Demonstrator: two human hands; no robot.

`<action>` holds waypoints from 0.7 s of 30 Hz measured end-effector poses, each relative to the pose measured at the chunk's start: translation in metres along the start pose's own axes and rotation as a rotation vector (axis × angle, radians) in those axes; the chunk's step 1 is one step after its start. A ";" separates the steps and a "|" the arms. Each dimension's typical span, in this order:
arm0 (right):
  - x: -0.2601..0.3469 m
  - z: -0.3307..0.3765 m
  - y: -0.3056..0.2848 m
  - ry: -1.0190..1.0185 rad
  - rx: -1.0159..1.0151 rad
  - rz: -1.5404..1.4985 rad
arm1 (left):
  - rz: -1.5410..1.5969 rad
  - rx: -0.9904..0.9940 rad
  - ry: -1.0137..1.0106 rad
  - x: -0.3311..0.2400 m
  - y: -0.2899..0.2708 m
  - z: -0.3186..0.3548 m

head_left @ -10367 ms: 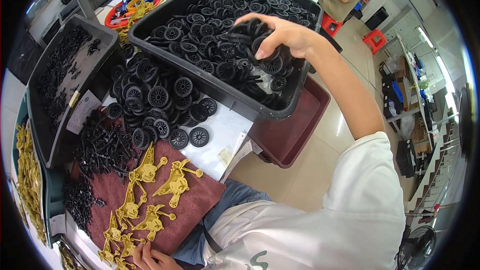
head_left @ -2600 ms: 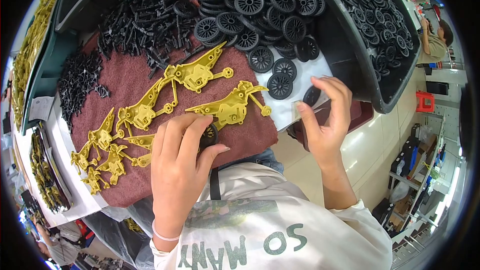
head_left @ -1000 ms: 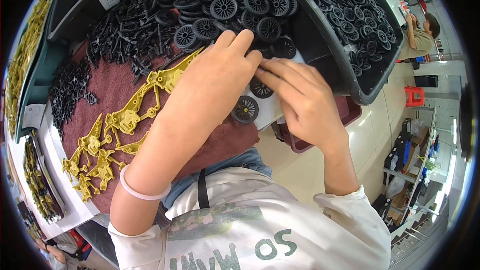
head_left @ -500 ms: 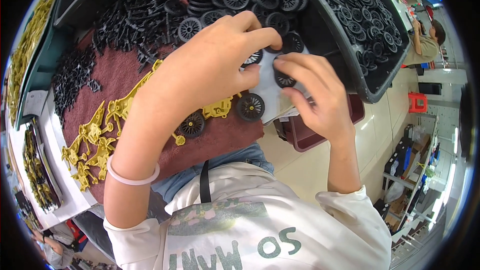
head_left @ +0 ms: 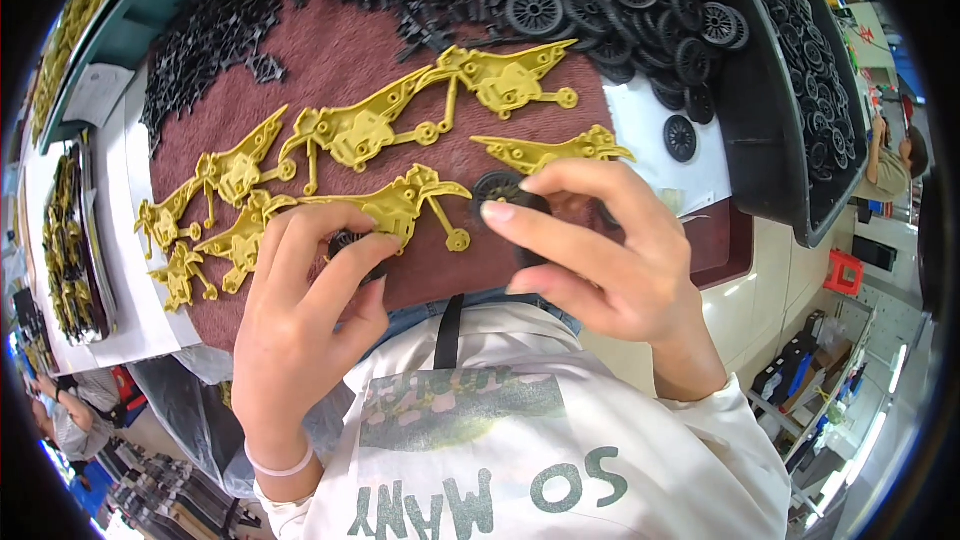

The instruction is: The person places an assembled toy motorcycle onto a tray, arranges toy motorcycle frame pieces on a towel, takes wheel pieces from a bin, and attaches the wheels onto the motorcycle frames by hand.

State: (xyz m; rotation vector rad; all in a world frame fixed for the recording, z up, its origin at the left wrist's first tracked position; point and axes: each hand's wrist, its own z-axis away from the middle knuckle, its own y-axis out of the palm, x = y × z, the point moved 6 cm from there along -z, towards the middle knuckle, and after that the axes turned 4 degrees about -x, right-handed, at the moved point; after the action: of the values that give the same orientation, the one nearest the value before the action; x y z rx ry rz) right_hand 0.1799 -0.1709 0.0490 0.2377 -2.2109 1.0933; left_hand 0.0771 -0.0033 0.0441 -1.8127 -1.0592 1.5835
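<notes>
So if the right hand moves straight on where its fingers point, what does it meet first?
Probably the yellow plastic frame just beyond the black wheel that the right hand holds; height above it is unclear.

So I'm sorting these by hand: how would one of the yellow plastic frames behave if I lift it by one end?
The yellow frame is probably light, since it looks thin and flat. Its long narrow arms may flex or snap if pulled. It likely won't roll, lying flat on the maroon mat.

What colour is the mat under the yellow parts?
Dark reddish-brown, a plain fuzzy mat, seen in the head view.
</notes>
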 end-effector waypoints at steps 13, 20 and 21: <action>0.020 -0.011 0.049 -0.123 0.086 0.165 | -0.002 -0.276 0.035 0.012 -0.021 0.025; 0.020 -0.007 0.058 -0.154 0.085 0.272 | 0.018 -0.327 -0.033 0.032 -0.020 0.043; 0.021 -0.008 0.057 -0.156 0.086 0.268 | 0.016 -0.328 -0.036 0.033 -0.020 0.044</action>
State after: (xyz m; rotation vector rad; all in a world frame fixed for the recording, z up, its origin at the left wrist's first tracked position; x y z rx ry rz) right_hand 0.1432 -0.1263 0.0291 0.0649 -2.3864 1.3568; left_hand 0.0302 0.0297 0.0320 -2.0106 -1.3914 1.5260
